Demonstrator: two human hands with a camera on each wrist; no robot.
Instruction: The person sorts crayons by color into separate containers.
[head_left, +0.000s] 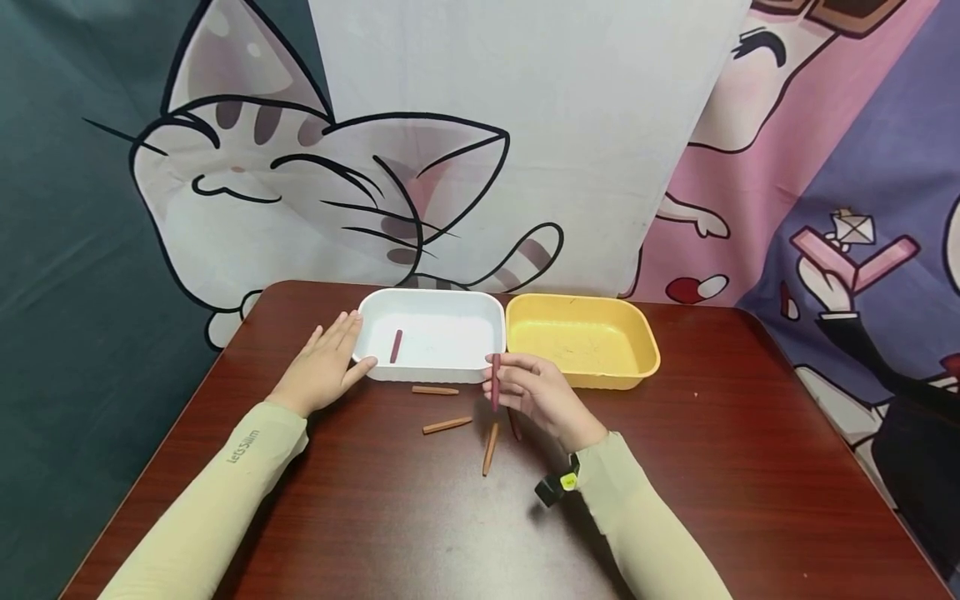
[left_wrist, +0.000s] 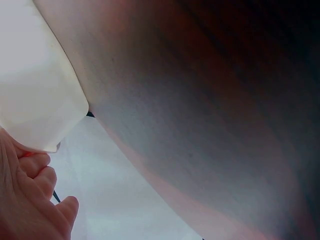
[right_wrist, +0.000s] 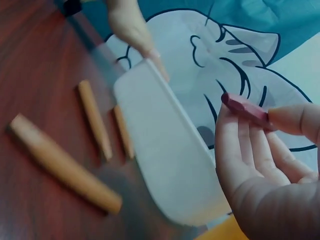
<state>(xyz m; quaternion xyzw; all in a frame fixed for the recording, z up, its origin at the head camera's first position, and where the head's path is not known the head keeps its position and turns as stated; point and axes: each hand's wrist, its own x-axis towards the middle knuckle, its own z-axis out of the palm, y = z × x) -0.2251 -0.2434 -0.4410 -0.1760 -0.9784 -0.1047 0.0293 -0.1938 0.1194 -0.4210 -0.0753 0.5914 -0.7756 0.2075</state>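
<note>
In the head view my left hand point(head_left: 318, 367) rests with straight fingers along the left end of a white plastic tray point(head_left: 431, 375), thumb at its front corner. My right hand point(head_left: 551, 404) pinches a dark red crayon point(head_left: 495, 383) between thumb and fingers, upright by the tray's front right corner. The right wrist view shows this faceted crayon point(right_wrist: 247, 111) across the fingertips. One dark red crayon point(head_left: 396, 347) lies inside the white tray. Brown-orange crayons point(head_left: 447, 425) lie on the table in front of it. Another dark one point(head_left: 514, 423) lies partly hidden beneath my right hand.
A yellow plastic tray point(head_left: 611, 382) stands right against the white one, with no crayons seen in it. Both sit near the far edge of a dark reddish wooden table point(head_left: 720, 467). Behind it hangs a cloth point(head_left: 600, 167) with cartoon figures. A dark object point(head_left: 918, 467) stands beyond the right edge.
</note>
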